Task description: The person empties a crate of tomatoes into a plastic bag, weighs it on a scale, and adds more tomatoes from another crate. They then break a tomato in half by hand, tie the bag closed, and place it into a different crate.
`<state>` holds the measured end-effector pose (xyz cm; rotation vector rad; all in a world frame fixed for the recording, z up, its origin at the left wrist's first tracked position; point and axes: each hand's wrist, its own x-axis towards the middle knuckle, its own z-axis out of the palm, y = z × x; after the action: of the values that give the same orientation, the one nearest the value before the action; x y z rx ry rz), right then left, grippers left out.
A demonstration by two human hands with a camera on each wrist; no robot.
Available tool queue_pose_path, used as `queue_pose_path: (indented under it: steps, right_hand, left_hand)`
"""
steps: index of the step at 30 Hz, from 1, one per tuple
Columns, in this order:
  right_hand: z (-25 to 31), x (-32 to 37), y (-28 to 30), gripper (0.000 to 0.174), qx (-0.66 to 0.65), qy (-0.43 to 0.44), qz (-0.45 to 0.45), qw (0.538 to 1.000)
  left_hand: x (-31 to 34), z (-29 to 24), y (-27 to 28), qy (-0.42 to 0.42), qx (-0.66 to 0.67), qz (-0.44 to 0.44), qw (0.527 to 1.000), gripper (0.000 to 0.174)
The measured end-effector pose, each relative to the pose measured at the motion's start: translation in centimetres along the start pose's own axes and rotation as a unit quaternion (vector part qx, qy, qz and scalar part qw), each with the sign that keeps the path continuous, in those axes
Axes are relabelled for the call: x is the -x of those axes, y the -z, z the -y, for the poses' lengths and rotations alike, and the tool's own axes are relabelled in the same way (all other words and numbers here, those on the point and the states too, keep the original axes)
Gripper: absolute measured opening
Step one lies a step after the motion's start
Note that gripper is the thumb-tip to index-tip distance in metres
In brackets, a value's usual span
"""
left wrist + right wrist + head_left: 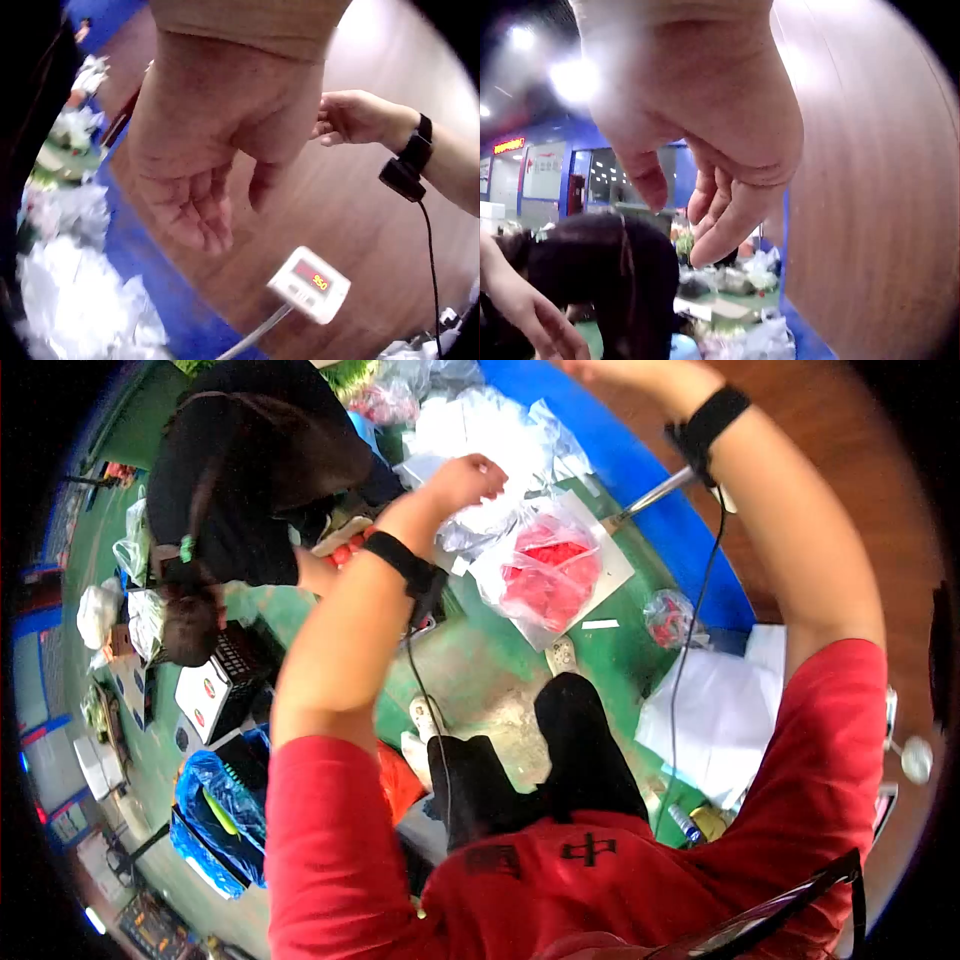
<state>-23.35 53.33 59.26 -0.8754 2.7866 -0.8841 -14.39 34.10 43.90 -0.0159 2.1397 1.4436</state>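
Note:
My left hand (pixel 465 482) is raised over white plastic bags (pixel 480 435), its fingers loosely bent and holding nothing. In the left wrist view the same hand (pixel 217 142) hangs above a scale's display (pixel 309 285) with lit digits. My right hand (pixel 615 370) reaches past the top edge of the head view. Seen in the right wrist view, its fingers (pixel 735 225) hang relaxed beside a brown wood-grain panel (pixel 870 187), with nothing between them. Below the hands, a clear bag of red things (pixel 550 575) sits on the scale's pale platform (pixel 615 575).
A person in dark clothes (pixel 250 470) bends over at the left, near a black crate (pixel 235 660). Blue bags (pixel 205 790) line the lower left. The scale's metal pole (pixel 655 495) crosses a blue edge (pixel 690 570). White sheets (pixel 710 710) lie at the right.

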Motion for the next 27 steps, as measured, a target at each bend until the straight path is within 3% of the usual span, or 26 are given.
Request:
queue_pose_path:
  steps: [1, 2, 3, 5, 7, 8, 9, 12, 14, 15, 17, 18, 19, 20, 21, 22, 23, 24, 25, 26, 27]
  right_hand:
    - [-6.5, 0.7, -4.4, 0.015, 0.003, -0.003, -0.031, 1.0]
    - [-12.4, 2.1, -8.1, 0.027, -0.015, -0.028, 0.014, 0.999]
    - [-17.7, 2.9, -11.5, 0.038, -0.036, -0.038, 0.054, 0.997]
    - [-25.2, 6.7, -18.2, 0.053, -0.038, -0.148, 0.08, 0.985]
    - [-30.7, 9.5, -23.7, 0.065, -0.074, -0.217, 0.091, 0.969]
    - [-32.3, 9.9, -25.8, 0.065, -0.088, -0.215, 0.104, 0.967]
    - [-33.7, 10.6, -27.6, 0.071, -0.041, -0.213, 0.101, 0.971]
    - [-36.7, 10.8, -32.5, 0.08, 0.004, -0.18, 0.087, 0.98]
    - [-38.3, 10.5, -35.9, 0.077, 0.005, -0.107, 0.029, 0.994]
    - [-38.9, 10.3, -37.2, 0.077, -0.003, -0.107, 0.037, 0.993]
    - [-39.6, 9.3, -38.8, 0.069, -0.086, -0.046, 0.094, 0.991]
    - [-40.1, 9.5, -40.5, 0.045, -0.074, -0.053, 0.069, 0.993]
    - [-40.2, 9.6, -41.2, 0.045, -0.078, -0.048, 0.063, 0.994]
    - [-39.7, 9.7, -41.1, 0.032, -0.249, -0.118, 0.115, 0.954]
    - [-39.4, 9.5, -40.6, 0.021, -0.409, -0.18, 0.165, 0.879]
    - [-37.7, 9.9, -39.0, 0.014, -0.477, -0.247, 0.128, 0.834]
    - [-35.9, 11.0, -36.9, 0.011, -0.538, -0.313, 0.091, 0.777]
    - [-36.1, 12.3, -35.5, 0.01, -0.585, -0.328, 0.083, 0.737]
    - [-36.8, 13.5, -34.2, 0.009, -0.629, -0.34, 0.076, 0.695]
    - [-37.1, 14.8, -32.2, 0.01, -0.628, -0.362, 0.072, 0.685]
    - [-36.7, 16.0, -29.7, 0.011, -0.627, -0.386, 0.069, 0.673]
  left_hand:
    - [-4.4, 5.3, -2.5, 0.071, 0.057, -0.007, 0.996, 0.029]
    - [-8.7, 11.1, -5.0, 0.115, -0.037, -0.004, 0.993, 0.032]
    - [-12.1, 18.3, -8.2, 0.039, -0.181, 0.001, 0.983, 0.043]
    - [-13.9, 24.3, -14.7, 0.224, -0.126, -0.098, 0.962, 0.06]
    - [-12.8, 23.0, -18.2, 0.301, -0.016, -0.132, 0.944, 0.062]
    - [-15.0, 27.6, -20.9, 0.363, 0.01, -0.175, 0.915, 0.072]
    - [-15.9, 29.0, -22.5, 0.38, 0.043, -0.203, 0.901, 0.081]
    - [-18.0, 31.2, -26.6, 0.374, 0.07, -0.257, 0.889, 0.081]
    - [-19.2, 32.6, -29.0, 0.327, 0.024, -0.376, 0.867, 0.062]
    - [-19.2, 33.2, -29.6, 0.337, 0.022, -0.376, 0.863, 0.062]
    - [-19.2, 33.1, -29.6, 0.329, 0.139, -0.158, 0.921, 0.048]
    - [-18.6, 32.2, -30.3, 0.312, 0.129, -0.204, 0.919, 0.029]
    - [-18.0, 31.7, -31.1, 0.275, 0.14, -0.272, 0.911, 0.03]
    - [-17.4, 31.2, -31.0, 0.256, 0.197, -0.311, 0.894, 0.031]
    - [-15.8, 30.7, -31.0, 0.238, 0.31, -0.268, 0.881, 0.029]
    - [-14.7, 29.3, -30.9, 0.158, 0.467, -0.304, 0.815, 0.024]
    - [-13.3, 28.1, -30.5, 0.135, 0.54, -0.322, 0.766, 0.019]
    - [-12.1, 24.6, -29.1, 0.08, 0.675, -0.321, 0.659, 0.016]
    - [-10.2, 23.7, -28.2, -0.038, 0.634, -0.218, 0.741, 0.014]
    - [-8.6, 22.1, -28.2, -0.012, 0.596, -0.209, 0.775, 0.014]
    - [-6.5, 19.6, -28.3, 0.066, 0.532, -0.221, 0.815, 0.014]
